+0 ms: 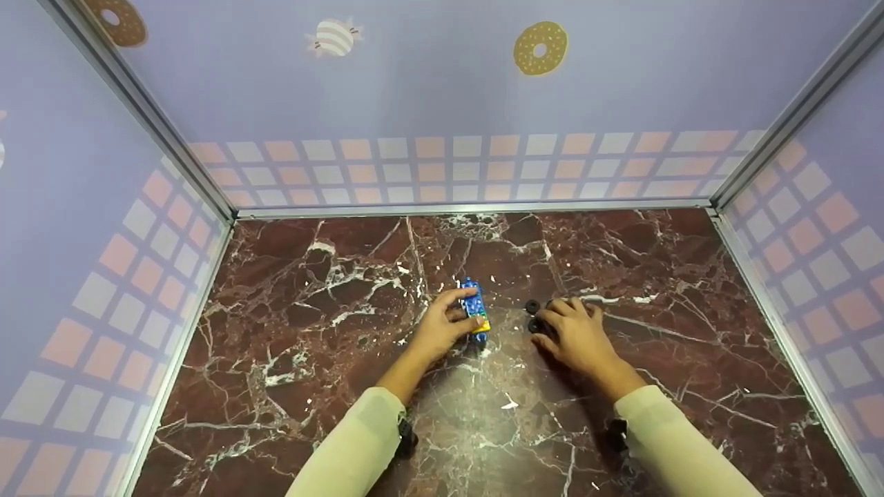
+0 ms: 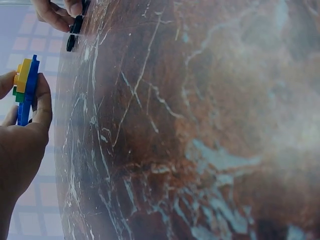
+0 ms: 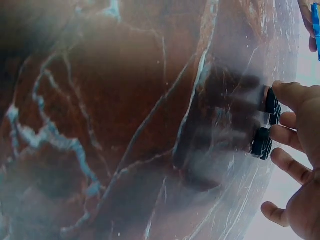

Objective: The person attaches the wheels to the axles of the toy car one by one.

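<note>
The left hand [image 1: 442, 326] holds a blue toy-brick chassis [image 1: 472, 301] between its thumb and fingers. A yellow brick [image 2: 22, 75] and a green brick [image 2: 19, 96] sit on one end of the blue piece, which is raised off the tabletop in the left wrist view. To the right, the right hand [image 1: 574, 333] reaches over several small black wheels [image 1: 532, 306] on the table. Its fingers are spread and slightly bent, with fingertips at the wheels [image 3: 262, 143] in the right wrist view. Part of the wheel group is hidden under the fingers.
A dark red marbled tabletop [image 1: 331, 386] with white veins lies under both hands. Lilac panels [image 1: 442, 96] with pale and pink squares close it in at the back and both sides. A metal edge strip [image 1: 387, 210] runs along the back.
</note>
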`<state>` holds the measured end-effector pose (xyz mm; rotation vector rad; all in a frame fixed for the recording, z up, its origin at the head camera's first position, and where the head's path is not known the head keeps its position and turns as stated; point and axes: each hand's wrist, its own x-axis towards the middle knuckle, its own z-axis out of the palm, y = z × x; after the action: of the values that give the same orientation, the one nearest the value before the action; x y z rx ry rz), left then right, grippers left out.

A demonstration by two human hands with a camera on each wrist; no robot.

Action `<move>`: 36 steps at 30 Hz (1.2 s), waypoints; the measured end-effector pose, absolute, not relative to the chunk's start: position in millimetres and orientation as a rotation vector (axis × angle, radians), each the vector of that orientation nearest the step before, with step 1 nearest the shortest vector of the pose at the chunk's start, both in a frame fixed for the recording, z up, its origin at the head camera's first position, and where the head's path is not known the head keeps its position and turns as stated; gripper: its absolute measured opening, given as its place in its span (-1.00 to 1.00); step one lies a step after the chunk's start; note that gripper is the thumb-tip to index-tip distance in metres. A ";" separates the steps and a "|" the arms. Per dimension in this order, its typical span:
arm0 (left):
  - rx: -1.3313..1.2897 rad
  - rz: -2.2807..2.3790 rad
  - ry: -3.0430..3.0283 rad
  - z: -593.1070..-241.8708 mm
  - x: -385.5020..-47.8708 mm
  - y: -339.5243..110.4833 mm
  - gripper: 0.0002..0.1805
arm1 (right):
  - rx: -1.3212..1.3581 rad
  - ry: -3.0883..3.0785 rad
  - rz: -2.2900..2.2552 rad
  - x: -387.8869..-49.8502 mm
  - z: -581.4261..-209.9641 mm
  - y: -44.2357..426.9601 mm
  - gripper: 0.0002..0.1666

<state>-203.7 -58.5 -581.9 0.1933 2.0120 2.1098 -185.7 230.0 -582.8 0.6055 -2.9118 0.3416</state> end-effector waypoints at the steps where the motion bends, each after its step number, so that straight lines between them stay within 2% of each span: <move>1: 0.199 2.103 2.016 -581.4 -203.6 -58.7 -0.34 | 0.613 -2.904 0.339 -185.9 -583.3 229.3 -0.47; 13: 0.149 2.077 1.885 -580.2 -200.2 -61.1 -0.14 | 0.658 -2.869 0.352 -186.4 -587.6 224.2 -0.57; 36: 0.142 2.097 1.824 -581.8 -196.1 -65.7 -0.12 | 0.665 -2.892 0.352 -187.5 -587.9 222.7 -0.54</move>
<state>-196.1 -65.7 -581.8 0.1420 1.8236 2.0965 -187.5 222.7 -587.9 0.6652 -2.8916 0.3521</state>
